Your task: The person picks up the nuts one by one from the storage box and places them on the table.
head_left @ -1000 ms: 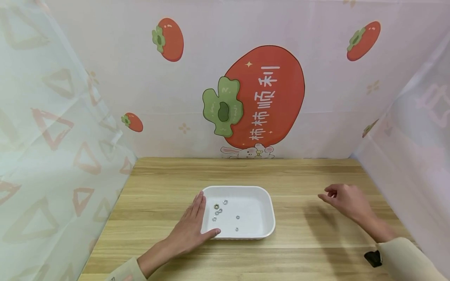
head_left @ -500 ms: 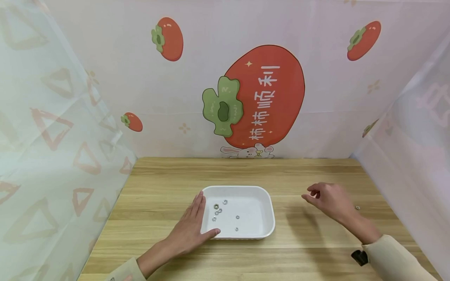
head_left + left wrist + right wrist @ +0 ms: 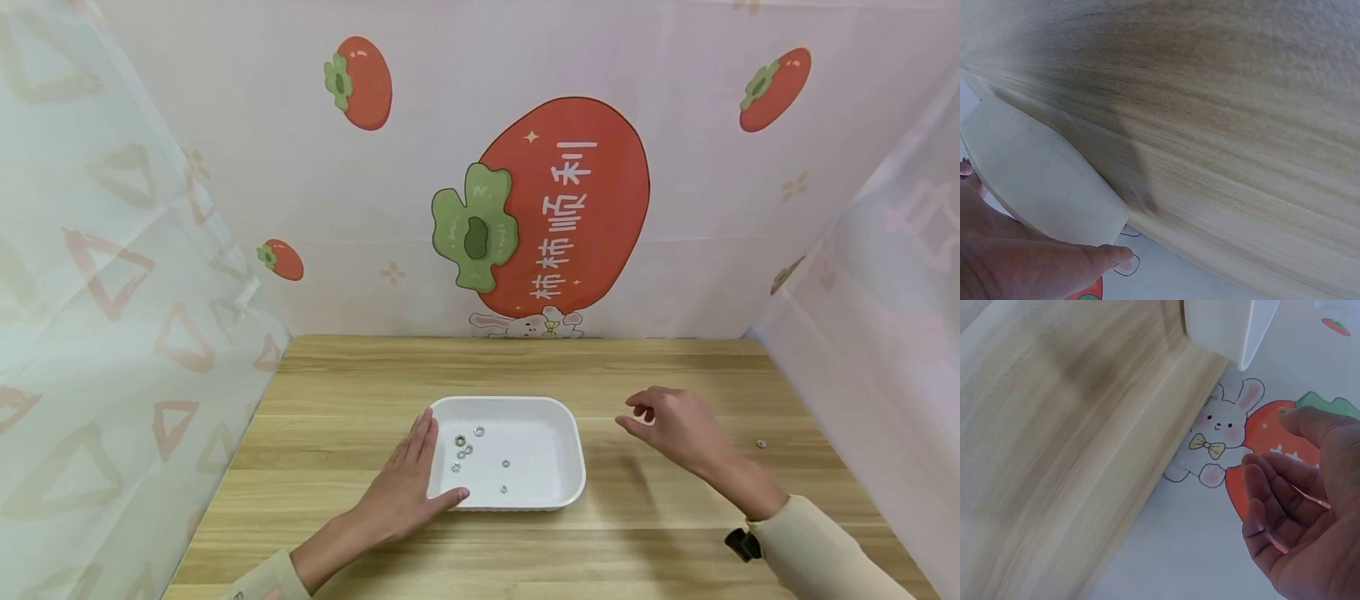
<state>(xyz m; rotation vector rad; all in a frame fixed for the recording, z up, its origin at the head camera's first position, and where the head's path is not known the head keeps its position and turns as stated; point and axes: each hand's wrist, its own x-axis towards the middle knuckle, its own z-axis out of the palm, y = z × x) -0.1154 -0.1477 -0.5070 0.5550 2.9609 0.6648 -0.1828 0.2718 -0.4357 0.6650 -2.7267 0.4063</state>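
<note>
A white tray (image 3: pixel 543 454) stands on the wooden table with several small metal nuts (image 3: pixel 461 441) scattered inside, mostly toward its left side. My left hand (image 3: pixel 401 492) rests against the tray's left side, fingers straight along the rim and thumb over the near left corner. To the right of the tray, my right hand (image 3: pixel 678 429) hovers above the table. Its fingers are loosely bent, and in the right wrist view the thumb stands apart from them with nothing held. One more small nut (image 3: pixel 761 444) lies on the table, right of that hand.
The wooden table (image 3: pixel 352 375) ends at a back wall cloth (image 3: pixel 705 275) printed with persimmons. Pale cloth also hangs along the left and right sides. A small black object (image 3: pixel 742 545) sits at my right sleeve's cuff.
My right hand has moved left toward the tray, and the nut on the table at right has come into view behind it. The left hand and tray have stayed in place.
</note>
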